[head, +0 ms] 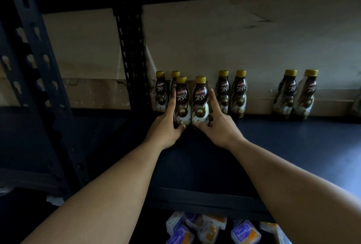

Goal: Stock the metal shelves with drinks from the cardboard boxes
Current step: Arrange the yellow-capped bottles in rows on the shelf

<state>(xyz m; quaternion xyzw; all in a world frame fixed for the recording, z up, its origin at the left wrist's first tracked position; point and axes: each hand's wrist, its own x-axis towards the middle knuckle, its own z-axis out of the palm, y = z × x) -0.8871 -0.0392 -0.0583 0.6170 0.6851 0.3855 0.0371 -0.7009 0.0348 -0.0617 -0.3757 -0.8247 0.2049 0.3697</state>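
My left hand gripped one gold-capped brown coffee bottle and my right hand its twin, both standing on the dark metal shelf just in front of the far row. To do it well, I judged, I should slide them back together, upright, labels forward.

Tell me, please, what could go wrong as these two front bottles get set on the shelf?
1. The left hand and right hand each steady one front bottle low down; a hard push could tip it into the back-row bottles behind.
2. The bottles are tall and narrow, so one falling might topple its neighbours.
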